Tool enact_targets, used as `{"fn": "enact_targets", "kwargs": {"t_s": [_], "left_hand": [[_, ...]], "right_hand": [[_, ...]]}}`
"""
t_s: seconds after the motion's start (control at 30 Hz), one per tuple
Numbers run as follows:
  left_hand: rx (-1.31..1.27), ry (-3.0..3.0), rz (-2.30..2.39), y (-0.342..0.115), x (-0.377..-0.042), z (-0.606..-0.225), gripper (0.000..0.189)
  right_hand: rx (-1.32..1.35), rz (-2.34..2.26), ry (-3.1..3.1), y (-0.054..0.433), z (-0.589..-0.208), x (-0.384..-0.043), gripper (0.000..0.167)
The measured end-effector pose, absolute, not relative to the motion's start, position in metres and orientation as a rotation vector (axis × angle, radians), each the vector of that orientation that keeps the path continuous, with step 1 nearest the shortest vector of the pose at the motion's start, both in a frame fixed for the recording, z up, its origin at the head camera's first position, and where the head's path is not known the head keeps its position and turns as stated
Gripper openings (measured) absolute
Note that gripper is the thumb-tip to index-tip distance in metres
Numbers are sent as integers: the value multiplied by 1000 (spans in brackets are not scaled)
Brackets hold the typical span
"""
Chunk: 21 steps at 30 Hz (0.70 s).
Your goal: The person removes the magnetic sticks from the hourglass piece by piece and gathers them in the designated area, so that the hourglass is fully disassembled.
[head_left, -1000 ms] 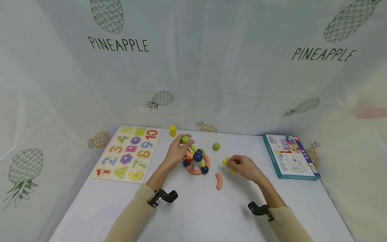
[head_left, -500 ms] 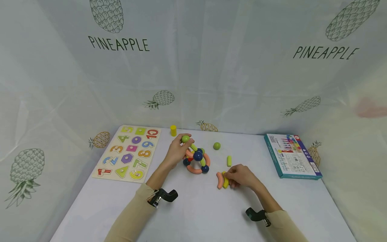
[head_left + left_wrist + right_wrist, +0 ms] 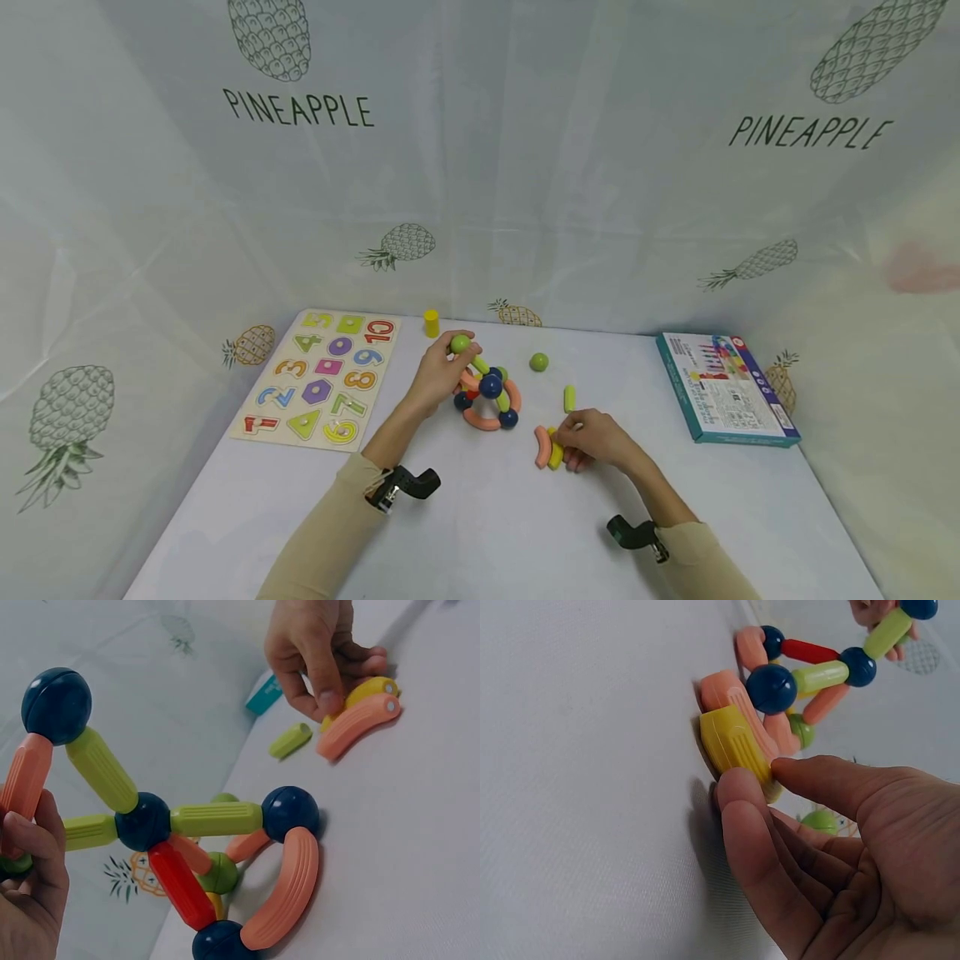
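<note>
My left hand (image 3: pixel 437 379) grips a magnetic ball-and-stick structure (image 3: pixel 491 386) at its upper left, by a green ball (image 3: pixel 460 343) and a salmon stick (image 3: pixel 28 780). Blue balls (image 3: pixel 142 821) join straight green and red sticks and curved salmon ones in it. To its right, my right hand (image 3: pixel 600 437) pinches a yellow curved stick (image 3: pixel 735 742) between thumb and fingers, low at the table. Directly beside the yellow piece lies a loose salmon curved stick (image 3: pixel 360 726). A short green stick (image 3: pixel 570 399) rests on the table just behind my right hand.
A loose green ball (image 3: pixel 538 362) sits behind the structure. At the back stands a yellow cylinder (image 3: pixel 431 323). The number puzzle board (image 3: pixel 296 436) lies on the left, a flat teal-edged box (image 3: pixel 727 390) on the right. A pineapple-print curtain (image 3: pixel 570 208) hangs behind the table (image 3: pixel 480 525).
My right hand has come toward the front, leaving the short green stick on the table and bringing the yellow curved stick beside the salmon one. My left hand stays on the structure.
</note>
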<state>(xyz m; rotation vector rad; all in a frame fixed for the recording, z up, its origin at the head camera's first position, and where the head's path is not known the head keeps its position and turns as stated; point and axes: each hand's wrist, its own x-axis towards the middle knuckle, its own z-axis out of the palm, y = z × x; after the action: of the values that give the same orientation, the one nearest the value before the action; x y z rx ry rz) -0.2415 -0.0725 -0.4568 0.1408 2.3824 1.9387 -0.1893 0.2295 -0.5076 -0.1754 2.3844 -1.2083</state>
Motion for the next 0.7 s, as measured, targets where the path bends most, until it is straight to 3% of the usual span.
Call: {"fn": "enact_targets", "kwargs": {"t_s": [0.5, 0.7], "left_hand": [[209, 2366, 1859, -82, -249, -450, 46], [319, 2385, 1734, -84, -260, -441, 47]], "right_hand": [[-128, -1146, 2485, 231, -497, -194, 26], [-297, -1227, 2571, 219, -473, -209, 27]]}}
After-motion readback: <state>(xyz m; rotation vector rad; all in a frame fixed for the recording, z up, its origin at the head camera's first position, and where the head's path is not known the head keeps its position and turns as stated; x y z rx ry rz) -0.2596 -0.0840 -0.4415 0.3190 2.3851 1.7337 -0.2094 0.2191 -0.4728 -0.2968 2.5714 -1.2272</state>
